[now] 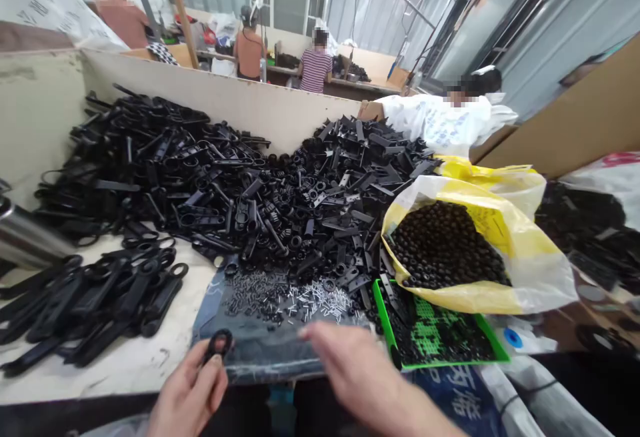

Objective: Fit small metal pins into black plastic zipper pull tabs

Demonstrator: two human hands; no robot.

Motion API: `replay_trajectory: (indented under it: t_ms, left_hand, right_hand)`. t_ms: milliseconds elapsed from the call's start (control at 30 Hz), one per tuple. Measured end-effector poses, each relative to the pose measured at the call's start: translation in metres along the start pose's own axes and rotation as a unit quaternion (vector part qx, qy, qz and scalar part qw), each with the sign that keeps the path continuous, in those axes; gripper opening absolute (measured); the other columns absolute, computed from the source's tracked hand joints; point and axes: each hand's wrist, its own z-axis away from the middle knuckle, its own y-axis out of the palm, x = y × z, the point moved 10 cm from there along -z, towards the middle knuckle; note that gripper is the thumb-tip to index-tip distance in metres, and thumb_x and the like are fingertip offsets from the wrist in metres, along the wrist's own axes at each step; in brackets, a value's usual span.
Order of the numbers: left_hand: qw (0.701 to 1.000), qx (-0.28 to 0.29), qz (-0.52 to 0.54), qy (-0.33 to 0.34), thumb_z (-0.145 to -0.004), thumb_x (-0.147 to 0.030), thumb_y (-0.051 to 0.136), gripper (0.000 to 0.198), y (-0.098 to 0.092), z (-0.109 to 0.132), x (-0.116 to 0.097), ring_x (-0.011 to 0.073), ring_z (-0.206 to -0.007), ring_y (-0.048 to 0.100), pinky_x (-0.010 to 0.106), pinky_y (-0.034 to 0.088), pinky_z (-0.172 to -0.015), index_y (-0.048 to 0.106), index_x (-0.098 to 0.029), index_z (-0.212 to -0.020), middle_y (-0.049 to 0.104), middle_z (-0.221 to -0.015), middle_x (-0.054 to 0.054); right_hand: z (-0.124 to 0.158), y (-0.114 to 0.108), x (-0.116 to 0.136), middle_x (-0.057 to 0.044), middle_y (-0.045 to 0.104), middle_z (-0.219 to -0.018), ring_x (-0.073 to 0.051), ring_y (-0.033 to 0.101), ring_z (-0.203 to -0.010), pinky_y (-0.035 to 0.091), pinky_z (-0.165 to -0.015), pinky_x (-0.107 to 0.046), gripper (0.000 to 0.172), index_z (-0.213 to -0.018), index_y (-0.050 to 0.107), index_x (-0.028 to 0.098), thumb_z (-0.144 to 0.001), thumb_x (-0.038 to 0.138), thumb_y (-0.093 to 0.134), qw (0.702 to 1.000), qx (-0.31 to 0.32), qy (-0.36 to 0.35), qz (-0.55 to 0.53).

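My left hand [190,387] is closed around a black plastic part with a ring-shaped end [219,343], gripped between thumb and fingers at the front edge of the table. To its right, my right hand [345,357] hovers over a dark blue cloth [260,350], beside small silver metal pins [320,300]. Its fingertips point left and are smeared by motion, so whether they hold anything is unclear. Tiny dark pieces [250,297] lie left of the pins. Behind both rises a large heap of black plastic parts [240,190].
Long black ring-ended pieces [100,297] lie in rows at left, near a metal flask [30,233]. At right stand a green tray [443,330] with small black bits and a yellow-white bag [540,270] of black beads [445,243]. Several people sit beyond the board partition [200,87].
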Motion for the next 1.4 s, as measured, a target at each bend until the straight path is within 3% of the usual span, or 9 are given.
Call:
replay_trajectory:
  t_ms: [100, 200, 467, 733, 800, 833, 933, 1067, 1400]
  left_hand:
    - [0.999, 0.010, 0.035, -0.031, -0.067, -0.063, 0.077, 0.056, 0.002, 0.005, -0.011, 0.0071, -0.043, 0.034, 0.014, 0.023, -0.041, 0.067, -0.020, -0.102, 0.049, -0.049, -0.007]
    - [0.996, 0.057, 0.062, -0.005, -0.069, -0.061, 0.079, 0.058, 0.025, 0.007, -0.023, 0.0072, -0.045, 0.038, 0.016, 0.029, -0.044, 0.066, -0.019, -0.107, 0.060, -0.056, -0.004]
    - [0.979, 0.100, 0.174, -0.038, -0.064, -0.046, 0.085, 0.047, 0.052, -0.018, -0.015, 0.0181, -0.057, 0.062, 0.024, 0.039, -0.048, 0.070, -0.018, -0.098, 0.074, -0.071, 0.005]
    - [0.974, 0.030, 0.219, -0.045, -0.063, -0.031, 0.075, 0.047, 0.032, -0.025, -0.018, 0.0268, -0.085, 0.072, 0.032, 0.049, -0.070, 0.069, -0.019, -0.108, 0.080, -0.087, 0.005]
    - [0.964, 0.043, 0.258, -0.042, -0.069, -0.030, 0.071, 0.046, 0.040, -0.013, -0.024, 0.0262, -0.097, 0.070, 0.033, 0.049, -0.083, 0.068, -0.019, -0.114, 0.080, -0.097, 0.006]
    - [0.957, 0.058, 0.279, -0.044, -0.073, -0.030, 0.069, 0.045, 0.046, -0.007, -0.027, 0.0261, -0.103, 0.069, 0.035, 0.048, -0.089, 0.068, -0.019, -0.116, 0.079, -0.102, 0.007]
    - [0.936, 0.094, 0.332, -0.072, -0.076, -0.026, 0.068, 0.043, 0.064, 0.008, -0.025, 0.0258, -0.109, 0.066, 0.038, 0.045, -0.097, 0.068, -0.020, -0.118, 0.077, -0.108, 0.008]
    - [0.929, 0.096, 0.350, -0.070, -0.075, -0.023, 0.066, 0.042, 0.066, 0.013, -0.017, 0.0263, -0.108, 0.065, 0.038, 0.047, -0.093, 0.070, -0.020, -0.116, 0.077, -0.107, 0.009]
    - [0.948, 0.084, 0.306, -0.021, -0.079, -0.035, 0.075, 0.044, 0.060, 0.022, -0.013, 0.0272, -0.110, 0.063, 0.032, 0.048, -0.081, 0.066, -0.024, -0.120, 0.074, -0.106, 0.008]
  right_hand:
    - [-0.020, -0.071, -0.046, -0.005, 0.074, -0.099, -0.017, 0.069, -0.089, 0.052, -0.077, -0.025, 0.025, -0.104, 0.064, 0.021, -0.101, 0.020, 0.039, 0.990, -0.134, 0.044, 0.020]
    - [-0.059, -0.104, -0.073, -0.001, 0.070, -0.082, -0.016, 0.065, -0.071, 0.049, -0.065, -0.024, 0.023, -0.114, 0.062, 0.019, -0.102, 0.030, 0.045, 0.985, -0.151, 0.066, 0.059]
    - [-0.127, -0.083, -0.072, -0.004, 0.069, -0.101, -0.018, 0.069, -0.086, 0.043, -0.071, -0.024, 0.012, -0.094, 0.070, 0.022, -0.090, 0.013, 0.064, 0.979, -0.093, 0.072, 0.167]
    - [-0.079, -0.108, -0.067, -0.004, 0.070, -0.089, -0.019, 0.065, -0.083, 0.045, -0.072, -0.027, 0.020, -0.088, 0.075, 0.020, -0.095, 0.028, 0.058, 0.982, -0.125, 0.098, 0.101]
    - [-0.056, -0.090, -0.055, -0.002, 0.069, -0.077, -0.017, 0.062, -0.070, 0.046, -0.064, -0.026, 0.030, -0.086, 0.076, 0.019, -0.096, 0.038, 0.055, 0.987, -0.120, 0.105, 0.015]
    - [-0.043, -0.072, -0.054, -0.002, 0.068, -0.071, -0.017, 0.059, -0.064, 0.044, -0.059, -0.026, 0.034, -0.082, 0.075, 0.017, -0.093, 0.045, 0.060, 0.975, -0.126, 0.128, -0.132]
    - [-0.014, 0.012, -0.034, 0.001, 0.064, -0.061, -0.013, 0.052, -0.054, 0.040, -0.053, -0.024, 0.042, -0.074, 0.075, 0.017, -0.076, 0.059, 0.077, 0.877, -0.077, 0.194, -0.433]
    - [-0.001, 0.083, -0.010, -0.001, 0.065, -0.057, -0.014, 0.055, -0.054, 0.045, -0.057, -0.025, 0.051, -0.069, 0.077, 0.016, -0.064, 0.066, 0.084, 0.800, -0.091, 0.223, -0.550]
    - [-0.005, 0.091, -0.002, -0.006, 0.074, -0.064, -0.019, 0.064, -0.060, 0.051, -0.063, -0.029, 0.048, -0.070, 0.079, 0.015, -0.066, 0.062, 0.085, 0.801, -0.131, 0.201, -0.549]
